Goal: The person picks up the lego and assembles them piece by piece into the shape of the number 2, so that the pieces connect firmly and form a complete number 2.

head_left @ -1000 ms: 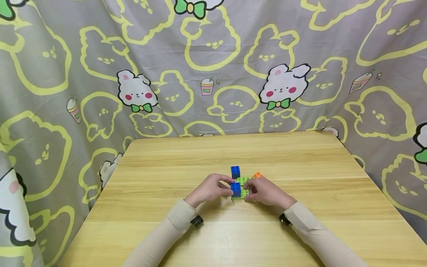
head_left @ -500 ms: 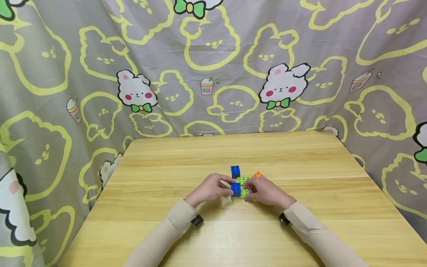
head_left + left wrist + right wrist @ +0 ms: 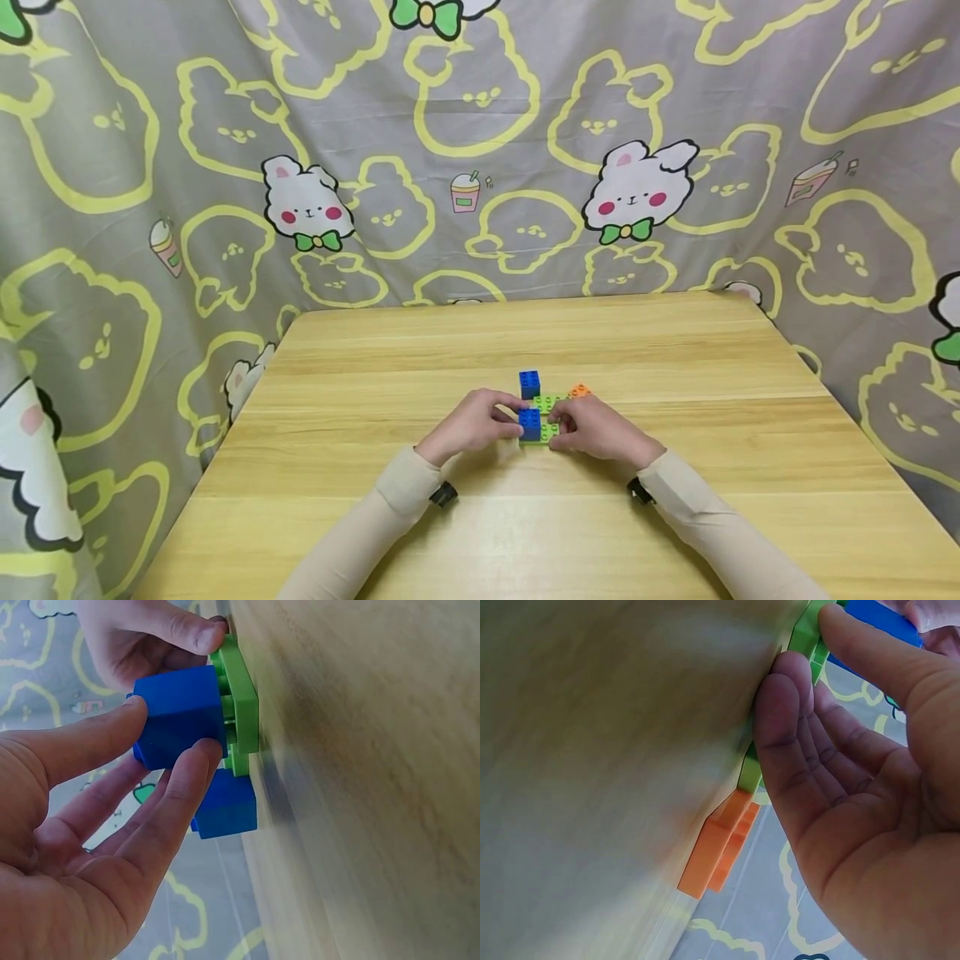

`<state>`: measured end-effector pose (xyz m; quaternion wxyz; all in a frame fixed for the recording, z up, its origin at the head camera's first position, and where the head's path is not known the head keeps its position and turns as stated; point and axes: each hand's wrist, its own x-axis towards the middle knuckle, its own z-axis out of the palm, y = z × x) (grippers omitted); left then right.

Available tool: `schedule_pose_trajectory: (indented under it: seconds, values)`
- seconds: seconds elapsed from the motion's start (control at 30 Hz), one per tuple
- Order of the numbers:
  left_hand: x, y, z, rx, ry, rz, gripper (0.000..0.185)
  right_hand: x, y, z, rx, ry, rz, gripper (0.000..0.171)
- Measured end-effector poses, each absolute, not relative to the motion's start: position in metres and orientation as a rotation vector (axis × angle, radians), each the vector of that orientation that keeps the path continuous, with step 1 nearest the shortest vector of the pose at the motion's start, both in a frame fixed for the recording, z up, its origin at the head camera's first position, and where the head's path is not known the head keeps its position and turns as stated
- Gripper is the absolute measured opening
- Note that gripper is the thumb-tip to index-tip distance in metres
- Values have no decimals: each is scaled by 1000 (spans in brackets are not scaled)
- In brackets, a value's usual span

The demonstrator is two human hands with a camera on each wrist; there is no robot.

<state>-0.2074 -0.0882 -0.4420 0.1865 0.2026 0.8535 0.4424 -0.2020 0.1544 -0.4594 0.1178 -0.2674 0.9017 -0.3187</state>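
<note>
My left hand (image 3: 474,425) pinches a blue toy brick (image 3: 530,426) between thumb and fingers. In the left wrist view, this blue brick (image 3: 180,712) sits at the studs of a flat green brick (image 3: 244,697); whether it is fully pressed on cannot be told. My right hand (image 3: 603,432) grips the other end of that green brick (image 3: 808,630), thumb at its near side, fingertips beyond. Just behind lies a second green brick (image 3: 547,404), partly hidden by the right hand. A second blue brick (image 3: 529,385) stands farther back.
An orange brick (image 3: 580,391) lies beyond the right hand, partly covered by it in the head view; the right wrist view shows its side (image 3: 712,844). All rest on a wooden table (image 3: 480,533). A patterned grey curtain (image 3: 420,108) hangs around the table's back and sides.
</note>
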Motion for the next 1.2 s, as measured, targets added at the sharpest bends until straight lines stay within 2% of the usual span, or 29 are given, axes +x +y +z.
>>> schedule_pose_trajectory:
  seconds: [1.2]
  values:
    - [-204,-87,-442,598,2431,1251,32,-203,154,-460,-754,2657,-886,30]
